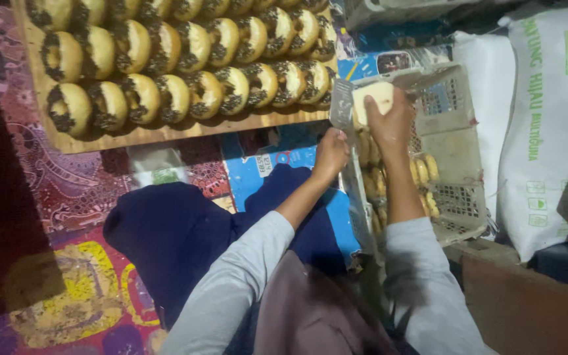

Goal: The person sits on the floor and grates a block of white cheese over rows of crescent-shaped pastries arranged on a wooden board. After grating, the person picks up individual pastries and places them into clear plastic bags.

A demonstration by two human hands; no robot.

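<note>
The right hand (392,121) is closed around a pale block of cheese (371,98), pressing it against a flat metal grater (342,104). The left hand (330,152) grips the grater at its lower edge, fingers wrapped shut. Both are held above a beige plastic crate (458,141) containing plain doughnuts (423,169). A wooden board (165,135) lies on the floor beyond the person's knees, carrying rows of chocolate-sprinkled doughnuts (185,59). A white sack (547,125) stands just beside the crate
</note>
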